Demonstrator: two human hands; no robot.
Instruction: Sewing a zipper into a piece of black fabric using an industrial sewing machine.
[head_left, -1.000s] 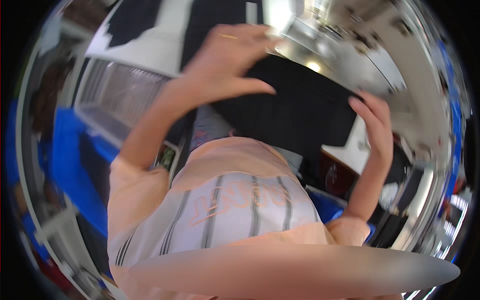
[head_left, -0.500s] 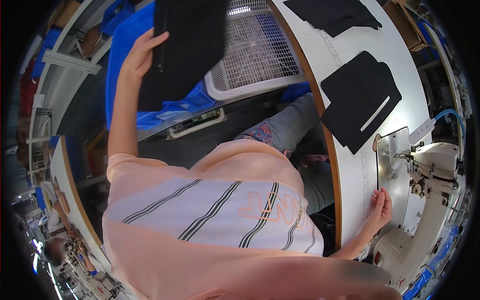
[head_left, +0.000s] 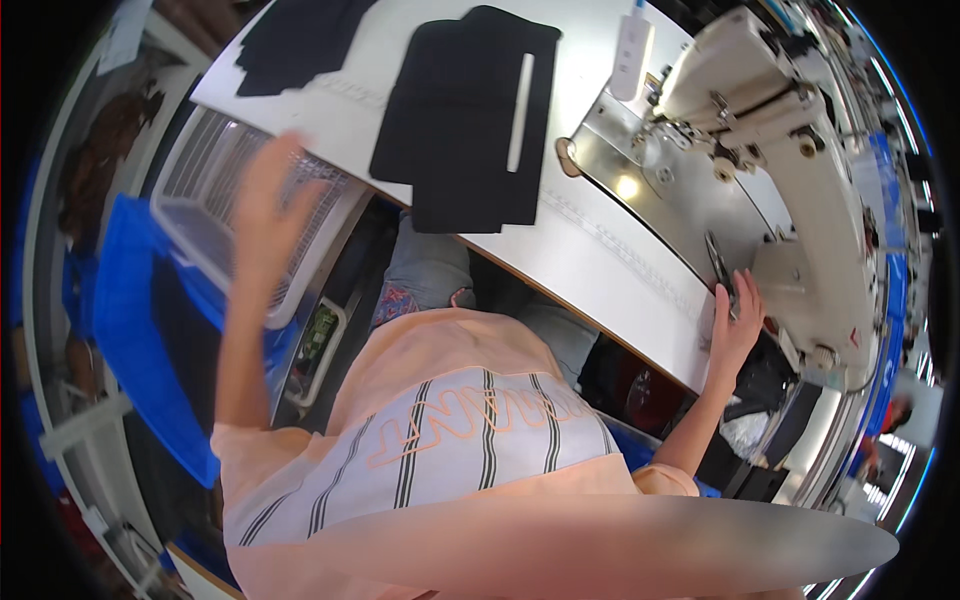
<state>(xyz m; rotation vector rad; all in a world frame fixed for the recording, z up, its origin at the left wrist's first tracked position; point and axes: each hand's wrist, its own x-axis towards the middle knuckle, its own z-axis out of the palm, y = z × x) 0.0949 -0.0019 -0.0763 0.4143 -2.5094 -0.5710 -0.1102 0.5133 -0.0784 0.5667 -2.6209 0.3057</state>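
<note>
Left of the sewing machine [head_left: 790,125], the left hand [head_left: 268,212] spreads empty, seemingly between grasps; grasping calls for closing. What the right hand [head_left: 737,320] grips is unclear.

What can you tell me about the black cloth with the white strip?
The cloth looks like matte black woven fabric, with a broad upper part, rounded at the top corners, and a narrower, squared lower part. A thin white strip runs lengthwise near its right side; whether it lies on top or shows through a slit, I can't tell. The cloth lies flat on the white table, its lower left corner seeming to overhang the front edge. Neither the left hand nor the right hand touches it.
</note>
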